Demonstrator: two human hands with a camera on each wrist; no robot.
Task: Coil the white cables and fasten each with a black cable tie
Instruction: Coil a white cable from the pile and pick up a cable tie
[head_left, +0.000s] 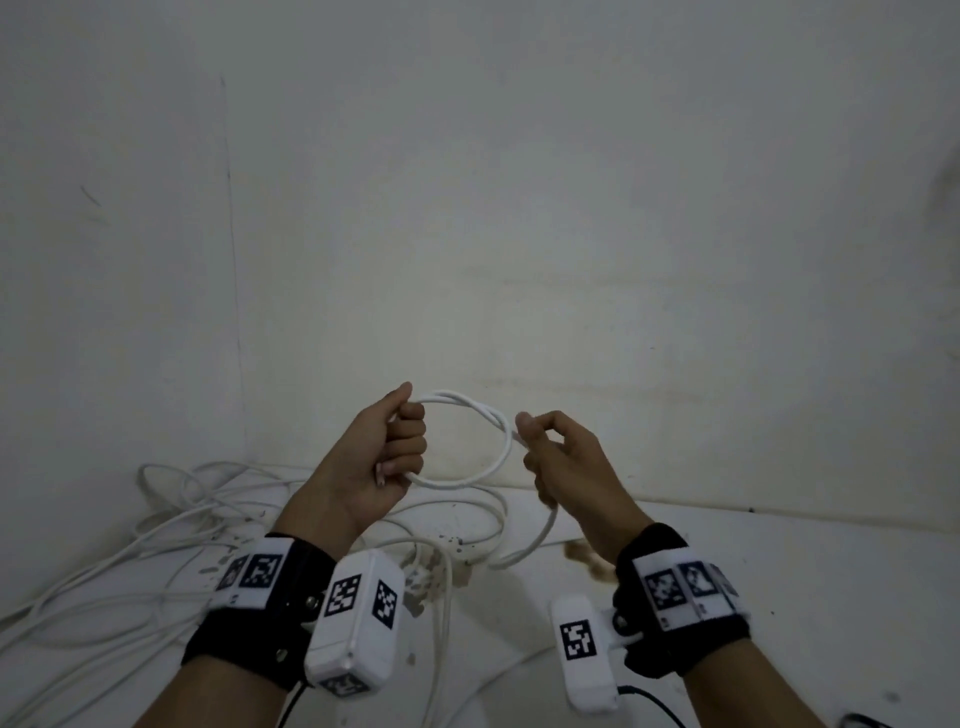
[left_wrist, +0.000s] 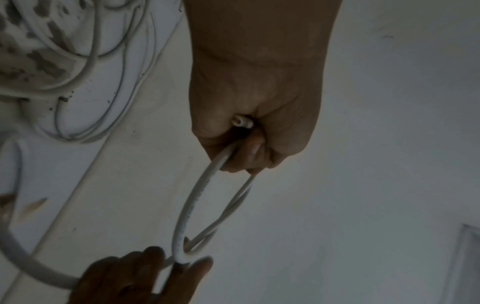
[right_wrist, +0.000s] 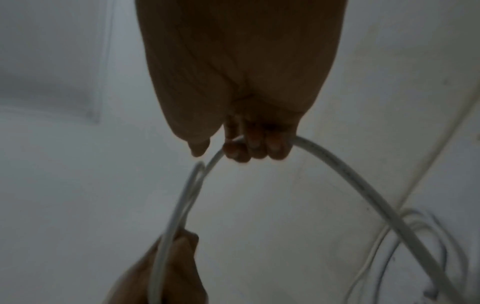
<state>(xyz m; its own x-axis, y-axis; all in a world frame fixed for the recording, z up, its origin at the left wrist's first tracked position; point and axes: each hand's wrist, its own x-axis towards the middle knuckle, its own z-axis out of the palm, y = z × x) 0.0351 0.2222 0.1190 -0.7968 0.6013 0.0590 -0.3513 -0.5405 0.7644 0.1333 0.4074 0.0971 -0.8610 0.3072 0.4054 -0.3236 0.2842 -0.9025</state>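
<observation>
Up in front of me, I hold one white cable (head_left: 467, 441) with my two hands. My left hand (head_left: 384, 457) is a fist wrapped tight around one side of a round loop (head_left: 498, 415). I count two strands of cable lying side by side along the top of that loop. My right hand (head_left: 561, 462) curls around the other side, and its fingers (right_wrist: 257, 144) hug the cable too. My two hands are apart, with the loop between them. One long piece of the cable hangs down from my right hand to the table (head_left: 779, 561). Down on the table, a messy pile of white cables (head_left: 171, 519) lies to my left. I cannot count them. I wear two black wrist bands (head_left: 270, 608), one on each wrist.
</observation>
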